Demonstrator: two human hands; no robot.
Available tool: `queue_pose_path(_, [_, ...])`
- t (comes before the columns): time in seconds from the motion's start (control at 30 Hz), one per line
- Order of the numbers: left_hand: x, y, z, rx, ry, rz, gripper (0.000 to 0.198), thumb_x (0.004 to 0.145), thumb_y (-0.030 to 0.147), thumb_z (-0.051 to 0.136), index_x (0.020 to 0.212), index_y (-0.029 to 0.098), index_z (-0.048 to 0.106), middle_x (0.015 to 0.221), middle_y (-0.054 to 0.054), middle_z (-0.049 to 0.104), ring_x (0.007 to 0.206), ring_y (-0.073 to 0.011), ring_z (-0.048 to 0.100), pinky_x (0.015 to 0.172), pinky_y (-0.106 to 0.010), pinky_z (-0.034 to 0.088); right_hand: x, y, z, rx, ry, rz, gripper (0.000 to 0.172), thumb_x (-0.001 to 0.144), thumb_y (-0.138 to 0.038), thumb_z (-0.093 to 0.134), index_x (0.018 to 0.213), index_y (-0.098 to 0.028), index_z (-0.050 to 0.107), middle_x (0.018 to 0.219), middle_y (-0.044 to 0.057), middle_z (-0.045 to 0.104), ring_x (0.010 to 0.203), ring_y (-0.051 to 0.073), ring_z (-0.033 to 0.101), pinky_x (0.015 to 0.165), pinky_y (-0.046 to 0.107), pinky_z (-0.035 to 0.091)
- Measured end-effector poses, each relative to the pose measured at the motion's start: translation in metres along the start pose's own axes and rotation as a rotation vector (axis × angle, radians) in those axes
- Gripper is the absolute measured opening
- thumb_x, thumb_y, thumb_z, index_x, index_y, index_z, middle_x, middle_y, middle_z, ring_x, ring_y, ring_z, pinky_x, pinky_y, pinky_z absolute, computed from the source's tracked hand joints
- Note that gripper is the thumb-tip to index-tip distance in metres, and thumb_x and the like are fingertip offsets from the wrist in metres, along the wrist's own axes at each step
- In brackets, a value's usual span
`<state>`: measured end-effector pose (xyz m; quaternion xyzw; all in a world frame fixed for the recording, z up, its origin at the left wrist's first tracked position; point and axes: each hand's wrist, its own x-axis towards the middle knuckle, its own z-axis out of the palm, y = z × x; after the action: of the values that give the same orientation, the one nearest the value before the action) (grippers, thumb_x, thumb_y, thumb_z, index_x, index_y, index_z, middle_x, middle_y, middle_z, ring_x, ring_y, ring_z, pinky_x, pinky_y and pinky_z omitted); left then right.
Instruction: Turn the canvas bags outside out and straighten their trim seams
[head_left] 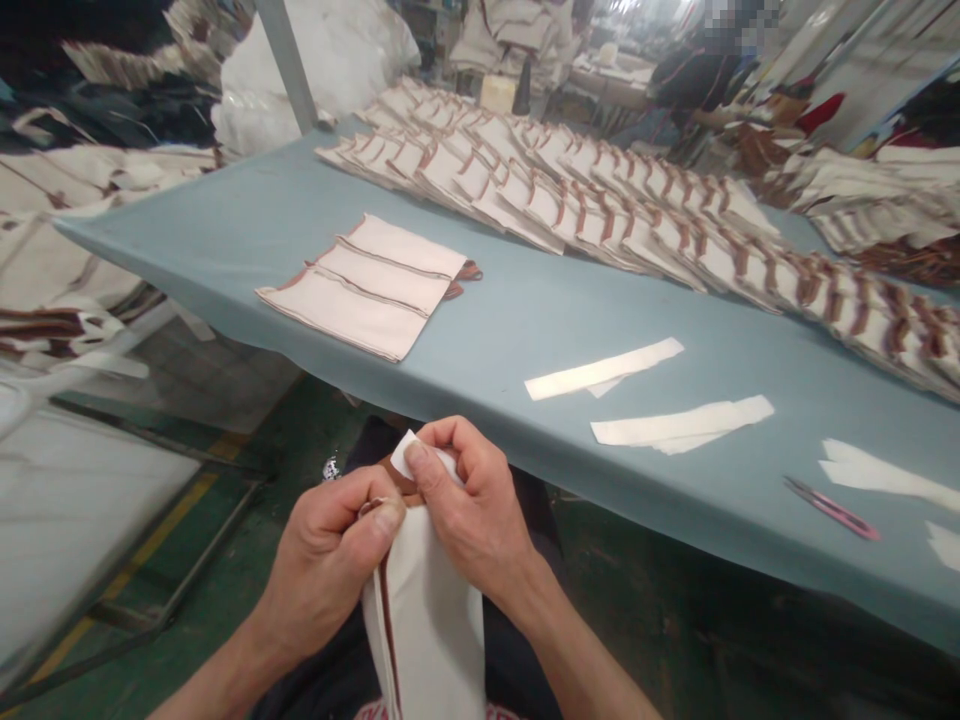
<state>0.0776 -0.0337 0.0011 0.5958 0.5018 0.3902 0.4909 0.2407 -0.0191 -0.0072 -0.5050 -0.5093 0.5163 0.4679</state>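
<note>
Over my lap hangs a cream fabric piece [439,610] with a brown-edged seam down its left side. My left hand [337,535] pinches its top edge at the left, where a bit of brown trim shows. Close beside it, my right hand [472,495] is closed on a white strip [405,455], thumb pressed on top, against the brown band at the fabric's upper edge. Part of the strip is hidden inside the right hand. On the table ahead lies a flat cream fabric panel [375,290] with dark seams and brown loops at its right end.
The blue-covered table [300,330] has its edge just beyond my hands. White strips [682,425] and pink-handled thread snips [832,508] lie on it at right. Overlapping rows of cream and brown pieces [600,210] line the back. Another person [694,75] is in the background.
</note>
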Motion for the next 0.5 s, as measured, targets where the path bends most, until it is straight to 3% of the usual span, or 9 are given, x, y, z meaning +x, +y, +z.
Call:
queue_pose_path(0.1, [0.001,-0.003,-0.002,-0.016,-0.011,-0.009,0.043,0.094,0.045,0.062,0.061,0.027,0.043,0.055,0.007,0.039,0.051,-0.0123,0.033,0.046,-0.025,0.028,0.001,0.002,0.002,0.007,0.002,-0.005,0.027,0.1,-0.05,0.069,0.093,-0.024,0.066,0.082,-0.001,0.074,0.072,0.017,0.065,0.067,0.03,0.047])
queue_pose_path(0.3, [0.006,-0.022,-0.016,-0.059,-0.149,-0.069,0.042,0.107,0.041,0.055,0.071,0.022,0.063,0.068,0.002,0.062,0.062,-0.0161,0.047,0.055,-0.026,0.039,0.006,0.015,-0.004,-0.004,0.041,0.005,0.027,0.1,-0.049,0.069,0.091,-0.024,0.066,0.079,-0.003,0.068,0.07,0.016,0.059,0.067,0.029,0.045])
queue_pose_path(0.5, [0.008,-0.029,-0.024,-0.046,-0.279,-0.15,0.043,0.102,0.053,0.073,0.073,0.021,0.067,0.066,0.005,0.06,0.061,-0.0138,0.046,0.056,-0.023,0.037,0.009,0.027,-0.01,0.001,0.061,0.011,0.027,0.1,-0.049,0.071,0.091,-0.024,0.066,0.079,-0.002,0.068,0.07,0.016,0.059,0.065,0.029,0.045])
